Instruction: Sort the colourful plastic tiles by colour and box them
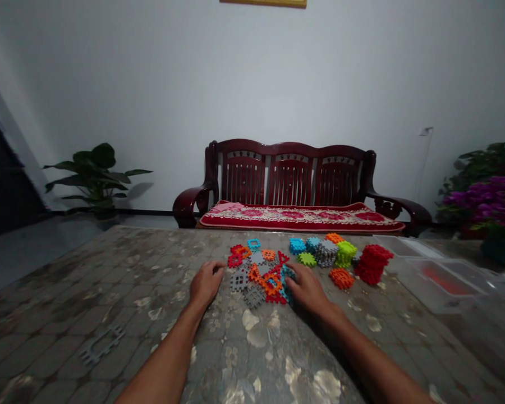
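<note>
Currently, both hands are over the worktop [109, 280], apart from each other, with a loose heap of notched plastic pieces [273, 287] between them. The left hand [205, 285] is at the heap's left side, its fingers curled near the red pieces [234, 259]; whether it grips anything, I cannot tell. The right hand [308, 285] reaches the heap's right edge, its fingertips at the blue pieces [284, 276], and again a firm hold cannot be made out. Red, orange, grey and blue pieces overlap in the heap, with a grey grid piece [239, 281] at its left side.

Beyond the right hand are pieces grouped by colour: a tall red stack [372, 264], a lime-green stack [345, 254], a grey stack [326, 253], a blue stack [297, 246] and an orange stack [341, 279]. Clear plastic boxes [480, 280] are at the far right. One grey frame-shaped piece [103, 343] lies alone at the near left. Behind the worktop is a dark red wooden bench [288, 150] with a floral cushion [294, 215].
</note>
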{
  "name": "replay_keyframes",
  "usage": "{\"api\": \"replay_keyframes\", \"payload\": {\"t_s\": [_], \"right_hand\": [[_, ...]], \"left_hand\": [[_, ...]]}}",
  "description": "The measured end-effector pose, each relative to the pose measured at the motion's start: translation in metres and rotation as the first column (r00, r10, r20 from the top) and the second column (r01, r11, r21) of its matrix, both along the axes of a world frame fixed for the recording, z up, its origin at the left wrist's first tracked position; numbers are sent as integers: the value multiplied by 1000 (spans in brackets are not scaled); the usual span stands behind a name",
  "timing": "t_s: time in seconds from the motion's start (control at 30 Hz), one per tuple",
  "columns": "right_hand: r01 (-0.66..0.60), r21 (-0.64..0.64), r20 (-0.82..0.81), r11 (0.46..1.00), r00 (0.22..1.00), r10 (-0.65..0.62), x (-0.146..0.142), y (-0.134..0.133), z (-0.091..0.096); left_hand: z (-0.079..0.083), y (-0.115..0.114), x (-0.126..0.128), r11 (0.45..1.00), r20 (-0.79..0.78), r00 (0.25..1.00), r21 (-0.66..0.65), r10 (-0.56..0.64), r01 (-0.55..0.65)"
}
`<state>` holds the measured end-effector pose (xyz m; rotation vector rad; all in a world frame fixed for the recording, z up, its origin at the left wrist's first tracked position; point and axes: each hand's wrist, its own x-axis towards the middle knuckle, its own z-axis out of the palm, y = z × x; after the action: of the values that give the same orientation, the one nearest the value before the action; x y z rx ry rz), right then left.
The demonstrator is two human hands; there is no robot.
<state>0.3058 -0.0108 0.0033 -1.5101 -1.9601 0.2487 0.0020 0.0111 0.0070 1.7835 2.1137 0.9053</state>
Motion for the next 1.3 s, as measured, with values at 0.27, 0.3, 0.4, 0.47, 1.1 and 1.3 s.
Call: {"api": "replay_keyframes", "payload": {"t_s": [0.27,0.3,0.4,0.47,1.1,1.3], "right_hand": [[74,-39,138,997,988,-68,-28,1,-8],[70,-29,149,997,987,-65,-29,0,-9],[64,-21,161,998,985,-60,-30,-2,-10],[64,-24,160,998,985,-59,-31,-2,-10],[54,43,106,998,993,-58,-26,2,-10],[26,94,7,995,1000,-26,-24,3,-14]], "left_hand": [[-2,-5,8,980,12,983,78,-182,181],[-2,-6,9,973,10,977,85,-214,212],[-3,-9,14,952,-24,954,64,-300,301],[-2,-11,16,941,-61,941,38,-334,337],[0,-7,17,960,101,957,90,-272,264],[-9,1,14,958,86,974,214,-210,188]]}}
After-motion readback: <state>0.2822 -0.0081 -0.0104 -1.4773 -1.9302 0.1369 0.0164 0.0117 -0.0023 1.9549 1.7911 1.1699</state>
